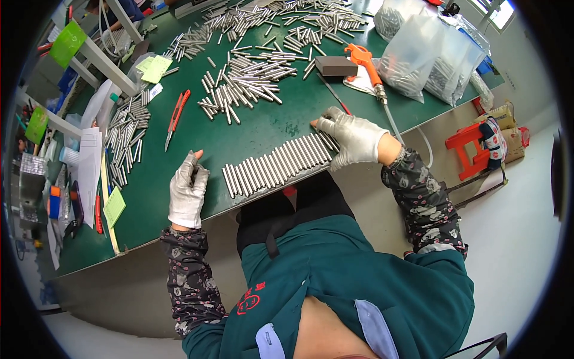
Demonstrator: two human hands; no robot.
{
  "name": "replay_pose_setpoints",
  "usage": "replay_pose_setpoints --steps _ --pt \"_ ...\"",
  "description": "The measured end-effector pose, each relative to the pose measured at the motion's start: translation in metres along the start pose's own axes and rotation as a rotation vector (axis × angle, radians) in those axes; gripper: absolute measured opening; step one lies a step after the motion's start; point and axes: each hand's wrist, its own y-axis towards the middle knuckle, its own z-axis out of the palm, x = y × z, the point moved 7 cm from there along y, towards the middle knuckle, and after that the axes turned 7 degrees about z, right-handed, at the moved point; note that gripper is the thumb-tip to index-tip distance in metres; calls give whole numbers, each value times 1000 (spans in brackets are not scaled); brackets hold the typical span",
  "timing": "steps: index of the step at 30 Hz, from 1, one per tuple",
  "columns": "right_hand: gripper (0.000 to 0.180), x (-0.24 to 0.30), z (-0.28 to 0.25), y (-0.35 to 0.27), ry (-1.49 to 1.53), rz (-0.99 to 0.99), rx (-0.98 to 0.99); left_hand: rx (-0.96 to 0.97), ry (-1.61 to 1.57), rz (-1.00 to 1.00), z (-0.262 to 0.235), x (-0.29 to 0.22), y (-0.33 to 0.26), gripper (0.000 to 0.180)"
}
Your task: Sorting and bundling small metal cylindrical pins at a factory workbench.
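Note:
A neat row of metal rods (276,166) lies side by side near the front edge of the green table (263,128). My right hand (353,139), in a white glove, rests on the right end of this row, fingers spread over the last rods. My left hand (188,191), also gloved, sits on the table left of the row, fingers curled around what looks like a few rods; the grip is partly hidden.
Loose heaps of metal rods (254,75) cover the far table. A red utility knife (177,115), a dark block (336,65), an orange air gun (366,63) with hose, and clear bags of rods (427,60) lie about. An orange stool (472,149) stands at right.

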Motion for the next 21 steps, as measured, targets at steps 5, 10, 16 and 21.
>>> replay_pose_setpoints --steps 5,10,16,21 --pt "75 -2 7 -2 74 7 -7 -21 -14 -10 0 -3 1 39" --pt "70 -4 7 -1 108 33 -2 -19 -27 -64 0 -3 4 37" --pt "73 9 4 -3 102 35 24 -43 -44 17 0 3 3 40" --pt "74 11 5 -4 65 27 11 -41 0 49 0 5 3 40"
